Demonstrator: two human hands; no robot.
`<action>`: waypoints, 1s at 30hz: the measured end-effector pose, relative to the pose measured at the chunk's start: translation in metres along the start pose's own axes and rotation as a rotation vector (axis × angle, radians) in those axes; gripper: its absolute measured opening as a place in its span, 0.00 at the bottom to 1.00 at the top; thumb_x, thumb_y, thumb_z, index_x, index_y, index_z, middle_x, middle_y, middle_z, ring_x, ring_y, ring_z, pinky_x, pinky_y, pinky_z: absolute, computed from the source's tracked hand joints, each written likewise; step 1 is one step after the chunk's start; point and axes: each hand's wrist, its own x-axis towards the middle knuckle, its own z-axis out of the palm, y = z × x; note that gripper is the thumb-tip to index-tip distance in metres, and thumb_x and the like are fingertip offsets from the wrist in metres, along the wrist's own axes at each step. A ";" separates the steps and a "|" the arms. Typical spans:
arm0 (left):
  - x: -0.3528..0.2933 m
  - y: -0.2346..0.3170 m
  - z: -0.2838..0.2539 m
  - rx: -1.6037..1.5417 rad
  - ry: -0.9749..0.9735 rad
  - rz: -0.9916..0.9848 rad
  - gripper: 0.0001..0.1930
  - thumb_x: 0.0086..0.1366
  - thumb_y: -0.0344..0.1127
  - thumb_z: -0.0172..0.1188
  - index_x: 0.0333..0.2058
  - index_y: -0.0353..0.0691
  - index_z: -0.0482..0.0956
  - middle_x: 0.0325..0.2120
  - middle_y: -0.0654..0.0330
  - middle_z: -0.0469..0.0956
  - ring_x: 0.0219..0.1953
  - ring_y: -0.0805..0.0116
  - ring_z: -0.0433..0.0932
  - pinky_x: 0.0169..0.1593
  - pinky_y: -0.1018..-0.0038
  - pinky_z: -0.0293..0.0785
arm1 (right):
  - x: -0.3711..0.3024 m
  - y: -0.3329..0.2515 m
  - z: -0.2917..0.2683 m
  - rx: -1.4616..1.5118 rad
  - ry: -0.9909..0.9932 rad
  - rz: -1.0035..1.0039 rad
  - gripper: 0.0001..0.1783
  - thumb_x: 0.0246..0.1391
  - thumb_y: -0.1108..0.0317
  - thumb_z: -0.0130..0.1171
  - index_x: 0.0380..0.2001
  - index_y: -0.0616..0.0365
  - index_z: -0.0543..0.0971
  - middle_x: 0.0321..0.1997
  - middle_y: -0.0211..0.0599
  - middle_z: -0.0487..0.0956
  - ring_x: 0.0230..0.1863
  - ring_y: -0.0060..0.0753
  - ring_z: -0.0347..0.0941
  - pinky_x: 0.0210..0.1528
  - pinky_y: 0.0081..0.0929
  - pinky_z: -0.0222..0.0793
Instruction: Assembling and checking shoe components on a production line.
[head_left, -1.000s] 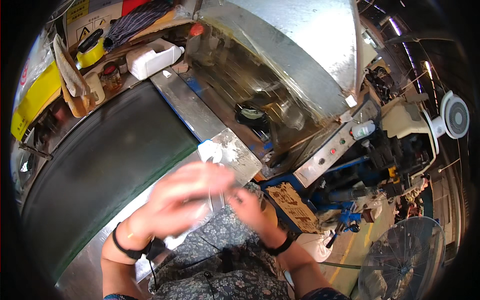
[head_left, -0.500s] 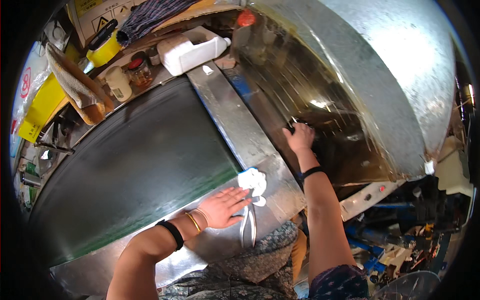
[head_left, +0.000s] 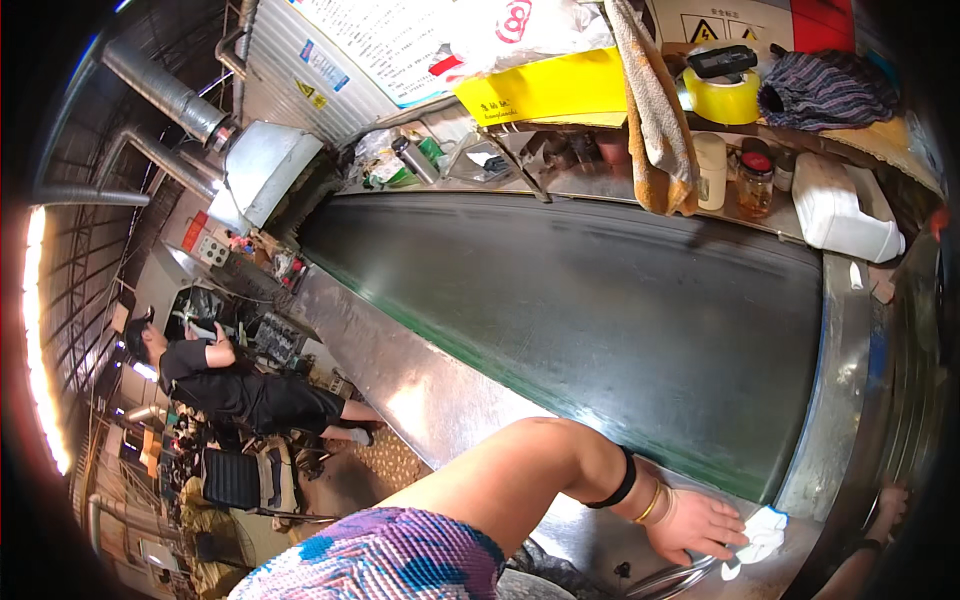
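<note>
left hand [head_left: 695, 525]: spreading palm-down toward half past four, fingertips touching the white cloth [head_left: 763, 538]
white cloth: lying crumpled on the metal worktop [head_left: 798, 550], four o'clock
right hand [head_left: 890, 503]: showing dimly, also four o'clock; grip, cannot tell
progress: cloth isn't being lifted; the remainder isn't showing

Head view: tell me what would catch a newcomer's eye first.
Probably the broad dark belt across the middle. Next, the left hand, spread over the metal ledge at lower right by a crumpled white cloth, and the bright yellow panel at top centre, beyond the belt.
</note>
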 end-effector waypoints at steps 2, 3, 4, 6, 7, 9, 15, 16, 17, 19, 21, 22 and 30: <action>0.002 0.003 -0.002 0.005 0.067 0.017 0.35 0.50 0.50 0.67 0.55 0.36 0.72 0.62 0.41 0.64 0.63 0.41 0.65 0.67 0.51 0.58 | 0.010 -0.019 0.014 0.044 0.008 -0.031 0.34 0.55 0.55 0.63 0.60 0.64 0.68 0.60 0.57 0.72 0.58 0.58 0.71 0.62 0.44 0.66; 0.005 0.003 -0.007 0.007 0.066 0.023 0.35 0.51 0.50 0.67 0.55 0.37 0.72 0.62 0.41 0.65 0.63 0.42 0.65 0.66 0.52 0.58 | 0.012 -0.026 0.023 0.062 0.008 -0.042 0.34 0.55 0.55 0.63 0.60 0.64 0.68 0.60 0.57 0.72 0.58 0.58 0.71 0.62 0.44 0.66; 0.008 0.001 -0.010 0.012 0.063 0.014 0.35 0.51 0.50 0.67 0.55 0.37 0.72 0.62 0.41 0.65 0.63 0.42 0.65 0.66 0.52 0.58 | 0.012 -0.032 0.031 0.080 0.008 -0.051 0.35 0.55 0.55 0.62 0.60 0.63 0.68 0.60 0.57 0.72 0.58 0.58 0.71 0.62 0.44 0.66; 0.014 0.002 -0.010 0.026 0.070 0.070 0.35 0.52 0.51 0.66 0.55 0.37 0.72 0.61 0.42 0.66 0.62 0.43 0.66 0.66 0.52 0.59 | 0.005 -0.033 0.049 0.101 0.004 -0.063 0.35 0.55 0.55 0.62 0.61 0.63 0.68 0.60 0.57 0.72 0.58 0.57 0.71 0.62 0.44 0.66; 0.015 -0.001 -0.009 0.040 0.067 0.080 0.35 0.52 0.52 0.65 0.56 0.37 0.72 0.60 0.42 0.67 0.62 0.44 0.67 0.66 0.52 0.59 | 0.001 -0.032 0.055 0.110 0.004 -0.067 0.35 0.55 0.55 0.62 0.61 0.63 0.68 0.60 0.57 0.73 0.58 0.57 0.71 0.62 0.44 0.66; 0.017 -0.002 -0.007 0.035 0.067 0.083 0.35 0.52 0.52 0.65 0.55 0.37 0.72 0.60 0.42 0.67 0.62 0.43 0.67 0.66 0.52 0.59 | -0.007 -0.028 0.060 0.130 0.018 -0.074 0.35 0.55 0.55 0.62 0.61 0.63 0.68 0.59 0.57 0.73 0.58 0.57 0.71 0.62 0.44 0.66; 0.010 -0.003 -0.002 0.060 0.082 0.085 0.35 0.53 0.53 0.64 0.56 0.37 0.72 0.60 0.42 0.67 0.62 0.42 0.66 0.66 0.52 0.59 | -0.030 -0.030 0.056 0.187 0.086 -0.101 0.35 0.55 0.55 0.62 0.62 0.62 0.67 0.59 0.57 0.73 0.58 0.57 0.71 0.62 0.44 0.66; 0.011 -0.002 -0.003 0.058 0.079 0.090 0.35 0.54 0.53 0.63 0.56 0.37 0.72 0.60 0.41 0.67 0.62 0.42 0.66 0.66 0.52 0.59 | -0.035 -0.025 0.055 0.194 0.101 -0.097 0.35 0.55 0.55 0.62 0.62 0.62 0.67 0.59 0.57 0.73 0.58 0.57 0.71 0.61 0.44 0.66; 0.012 -0.001 -0.003 0.055 0.089 0.096 0.35 0.54 0.53 0.63 0.56 0.37 0.72 0.60 0.41 0.67 0.62 0.42 0.66 0.66 0.52 0.59 | -0.042 -0.017 0.054 0.196 0.112 -0.097 0.35 0.55 0.55 0.62 0.62 0.61 0.67 0.59 0.57 0.73 0.58 0.57 0.71 0.61 0.44 0.66; 0.011 -0.002 0.000 0.031 0.099 0.073 0.35 0.54 0.53 0.63 0.56 0.37 0.73 0.61 0.41 0.67 0.62 0.42 0.66 0.66 0.52 0.59 | -0.056 -0.002 0.051 0.198 0.130 -0.100 0.35 0.56 0.55 0.61 0.62 0.61 0.67 0.59 0.57 0.73 0.58 0.57 0.71 0.61 0.44 0.66; 0.010 -0.004 0.001 0.022 0.070 0.076 0.36 0.55 0.54 0.62 0.58 0.37 0.71 0.62 0.42 0.65 0.64 0.44 0.65 0.67 0.53 0.57 | -0.065 0.016 0.044 0.202 0.162 -0.090 0.35 0.56 0.55 0.61 0.62 0.61 0.67 0.59 0.57 0.73 0.58 0.57 0.71 0.61 0.44 0.66; 0.009 -0.004 0.002 0.016 0.031 0.064 0.37 0.57 0.55 0.60 0.60 0.37 0.69 0.64 0.42 0.62 0.65 0.45 0.63 0.69 0.54 0.55 | -0.069 0.025 0.040 0.205 0.178 -0.085 0.35 0.56 0.55 0.61 0.63 0.61 0.67 0.59 0.57 0.73 0.58 0.57 0.71 0.61 0.44 0.66; 0.009 -0.002 0.006 0.019 0.046 0.053 0.37 0.55 0.53 0.61 0.59 0.37 0.70 0.64 0.44 0.63 0.65 0.46 0.63 0.68 0.54 0.56 | -0.088 0.065 0.018 0.251 0.311 -0.088 0.35 0.56 0.55 0.61 0.63 0.60 0.66 0.59 0.58 0.73 0.58 0.56 0.71 0.61 0.44 0.66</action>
